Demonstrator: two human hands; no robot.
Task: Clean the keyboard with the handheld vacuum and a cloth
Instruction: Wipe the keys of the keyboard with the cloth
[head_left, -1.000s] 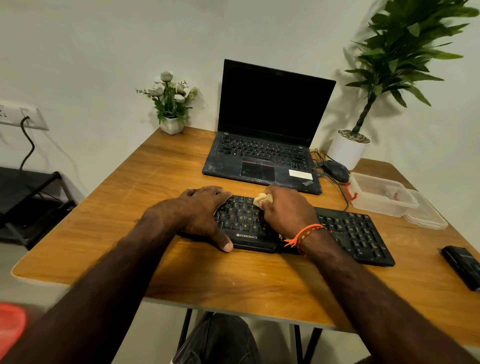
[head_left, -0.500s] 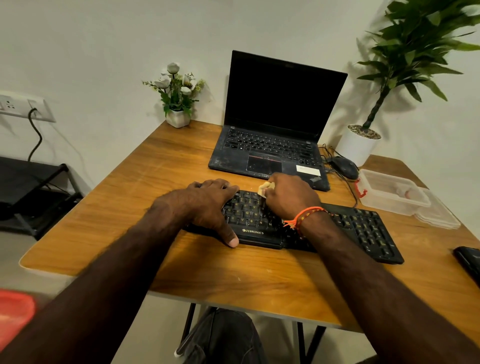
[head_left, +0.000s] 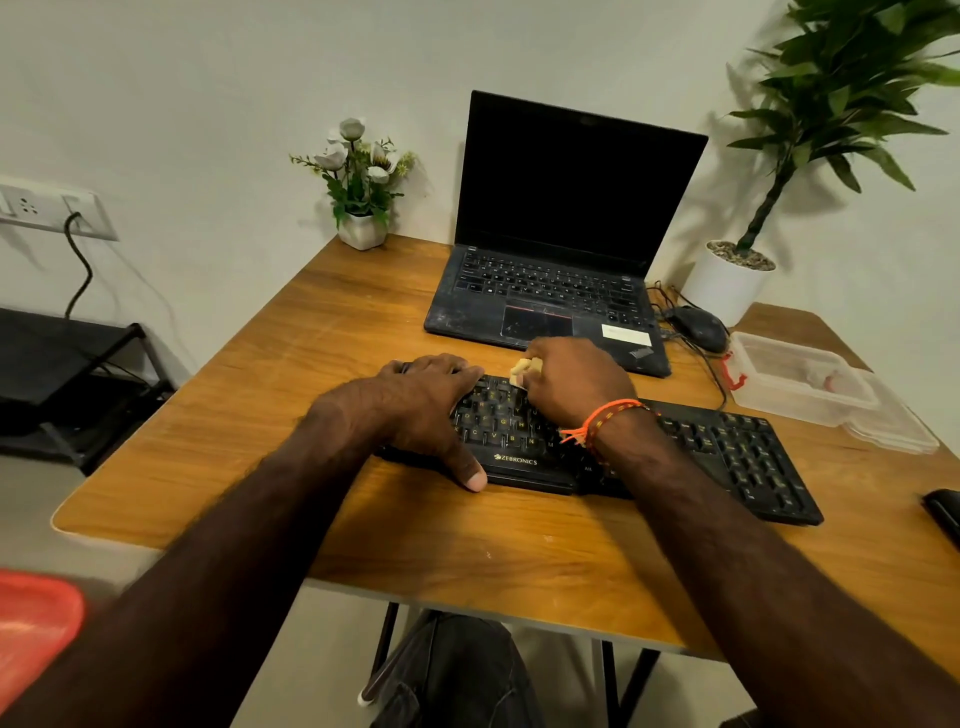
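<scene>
A black keyboard lies across the wooden desk in front of me. My left hand grips its left end, fingers over the far edge and thumb on the near edge. My right hand holds a small cream cloth bunched in its fingers and presses it on the keys near the keyboard's far edge, left of centre. Only a bit of the cloth shows past the knuckles. A black object, perhaps the handheld vacuum, lies at the desk's right edge, cut off by the frame.
An open black laptop stands just behind the keyboard, with a mouse and cables to its right. A clear plastic box sits at the right. A small flower pot and a large potted plant stand at the back.
My right hand has slid the cloth away from me, toward the keyboard's far edge. My left hand keeps the same grip. The camera has shifted slightly.
</scene>
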